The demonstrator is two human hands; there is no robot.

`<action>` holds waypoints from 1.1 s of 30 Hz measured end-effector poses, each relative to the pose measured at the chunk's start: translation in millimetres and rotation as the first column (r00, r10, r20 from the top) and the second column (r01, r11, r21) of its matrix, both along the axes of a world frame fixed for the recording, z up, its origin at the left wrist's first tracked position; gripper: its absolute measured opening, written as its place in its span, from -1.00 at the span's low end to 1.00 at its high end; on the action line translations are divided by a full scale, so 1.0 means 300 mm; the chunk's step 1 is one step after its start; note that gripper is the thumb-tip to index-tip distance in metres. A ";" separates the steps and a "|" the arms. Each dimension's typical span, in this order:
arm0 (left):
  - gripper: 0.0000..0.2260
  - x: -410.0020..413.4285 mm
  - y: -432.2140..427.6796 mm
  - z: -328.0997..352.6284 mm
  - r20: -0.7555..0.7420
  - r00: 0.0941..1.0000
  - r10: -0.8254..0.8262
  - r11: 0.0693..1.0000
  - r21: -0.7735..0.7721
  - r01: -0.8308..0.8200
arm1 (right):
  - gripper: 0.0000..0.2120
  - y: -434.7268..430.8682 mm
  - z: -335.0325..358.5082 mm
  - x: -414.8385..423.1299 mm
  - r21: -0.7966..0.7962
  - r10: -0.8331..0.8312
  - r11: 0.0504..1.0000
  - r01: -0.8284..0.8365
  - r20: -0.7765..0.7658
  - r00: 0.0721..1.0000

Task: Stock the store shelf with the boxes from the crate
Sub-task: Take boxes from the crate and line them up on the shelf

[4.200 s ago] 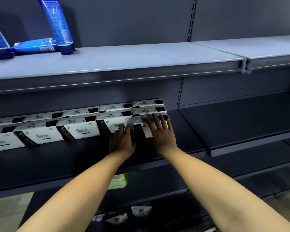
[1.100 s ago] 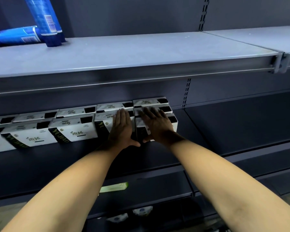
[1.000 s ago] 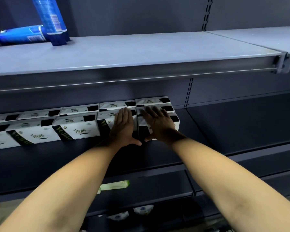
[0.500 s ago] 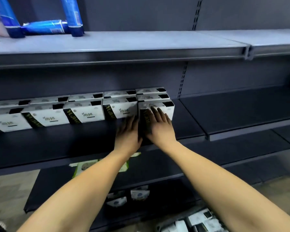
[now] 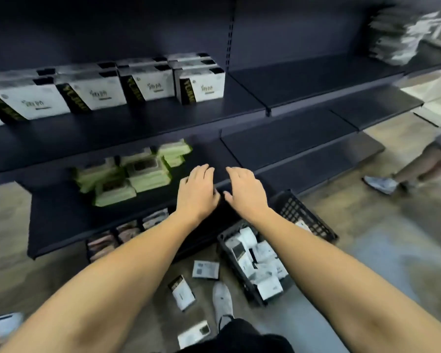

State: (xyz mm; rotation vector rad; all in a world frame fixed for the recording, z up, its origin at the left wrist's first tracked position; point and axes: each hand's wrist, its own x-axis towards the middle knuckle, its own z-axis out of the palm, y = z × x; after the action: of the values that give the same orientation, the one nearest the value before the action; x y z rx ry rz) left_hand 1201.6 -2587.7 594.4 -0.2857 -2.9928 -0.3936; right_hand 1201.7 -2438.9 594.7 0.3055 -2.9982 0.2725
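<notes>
Stock count, by kind

4 white boxes (image 5: 201,86) stand whole in the front row on the shelf (image 5: 138,123) (a 5th is cut by the left edge; the rows behind blur together), 3 loose boxes (image 5: 205,269) lie on the floor (image 5: 367,250), 1 black crate (image 5: 306,215) holds a jumble past counting, and at least 4 green packs (image 5: 148,171) sit lower.
</notes>
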 end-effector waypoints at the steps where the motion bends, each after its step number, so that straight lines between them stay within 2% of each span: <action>1: -0.49 0.047 0.012 -0.017 0.024 1.000 -0.008 1.000 0.005 0.008 | -0.36 0.010 -0.017 0.060 0.000 -0.024 1.000 0.024 0.013 1.000; 8: -0.59 0.276 0.109 -0.102 0.148 0.983 -0.111 0.994 0.003 0.112 | -0.38 0.143 -0.098 0.366 0.010 -0.131 0.991 0.130 0.102 0.986; 18: -0.66 0.370 0.366 -0.117 0.154 0.972 -0.177 0.982 -0.033 0.184 | -0.35 0.460 -0.118 0.530 0.056 -0.193 0.980 0.189 0.079 0.978; 24: -0.66 0.403 0.568 -0.137 0.237 0.964 -0.120 0.985 -0.090 0.145 | -0.35 0.739 -0.113 0.602 0.057 -0.207 0.977 0.204 0.056 0.977; 33: -0.65 0.444 0.852 -0.173 0.329 0.943 0.058 0.990 -0.141 -0.012 | -0.36 1.194 -0.138 0.668 0.089 -0.145 0.986 0.140 0.055 0.988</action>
State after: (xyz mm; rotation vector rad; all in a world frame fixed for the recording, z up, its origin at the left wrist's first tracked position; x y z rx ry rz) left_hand 1334.8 -2332.1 542.4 -0.1932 -3.3595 -0.2545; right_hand 1402.0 -2080.5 553.4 0.0903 -3.0781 0.1434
